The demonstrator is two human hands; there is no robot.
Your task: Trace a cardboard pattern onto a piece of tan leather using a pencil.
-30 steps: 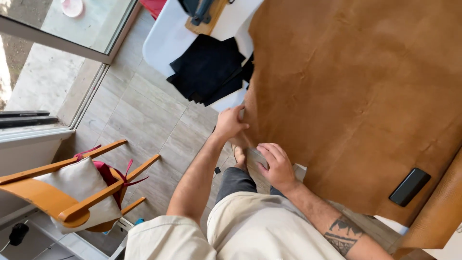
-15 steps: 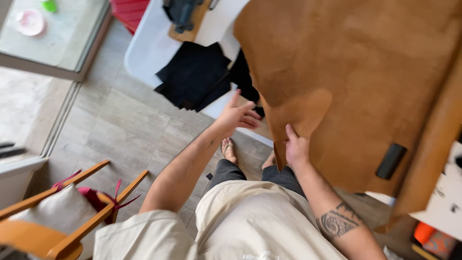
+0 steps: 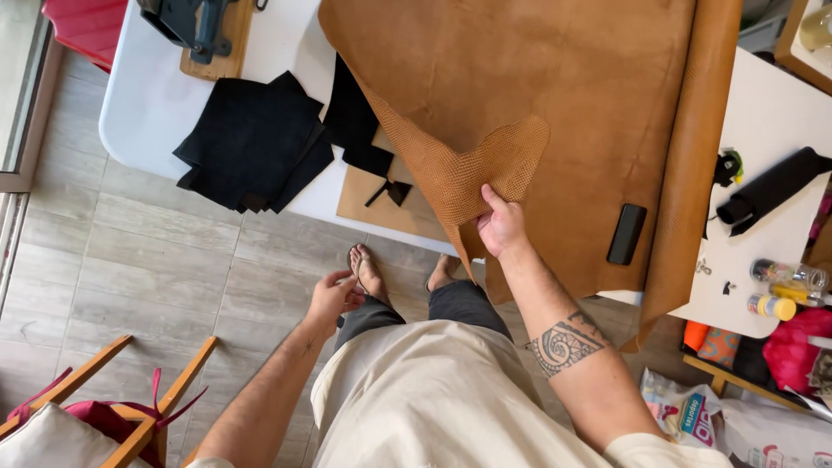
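A large tan leather hide (image 3: pixel 555 78) covers most of the white table (image 3: pixel 147 113). My right hand (image 3: pixel 500 227) pinches the hide's near corner and folds it back, so its textured underside (image 3: pixel 468 169) faces up. My left hand (image 3: pixel 334 295) hangs free beside my thigh, fingers loosely apart, holding nothing. A small black rectangular object (image 3: pixel 626 234) lies on the hide near its front edge.
Black leather pieces (image 3: pixel 251 143) lie on the table's left, with a brown board (image 3: pixel 368 195) under scraps. A dark machine on a wooden block (image 3: pixel 204 35) stands at the back left. A black roll (image 3: pixel 771 186) and small bottles (image 3: pixel 784 290) sit right. A wooden chair (image 3: pixel 113 407) stands lower left.
My left hand has let go of the hide's edge and dropped to my side. My right hand has lifted the corner and folded it over onto the hide.
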